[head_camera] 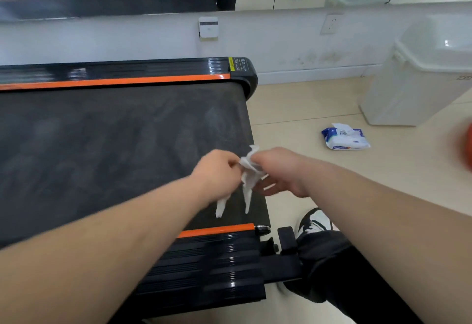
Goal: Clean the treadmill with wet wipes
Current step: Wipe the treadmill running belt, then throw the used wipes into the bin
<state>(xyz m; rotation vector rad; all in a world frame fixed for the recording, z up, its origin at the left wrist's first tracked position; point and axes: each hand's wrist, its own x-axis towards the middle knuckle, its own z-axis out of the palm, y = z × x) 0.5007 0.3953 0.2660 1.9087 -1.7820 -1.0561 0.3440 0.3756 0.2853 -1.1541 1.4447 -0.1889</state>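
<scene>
Our left grip [217, 170] and right grip [278, 170] both pinch one crumpled wipe [249, 177]; below them the belt [102, 145] looks smeared, perhaps half-wiped, so most cleaning remains.

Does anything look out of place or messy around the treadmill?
The wet wipes pack lies on the floor beside the treadmill, its top apparently open. The belt shows pale smudges. Nothing looks spilled or broken.
</scene>
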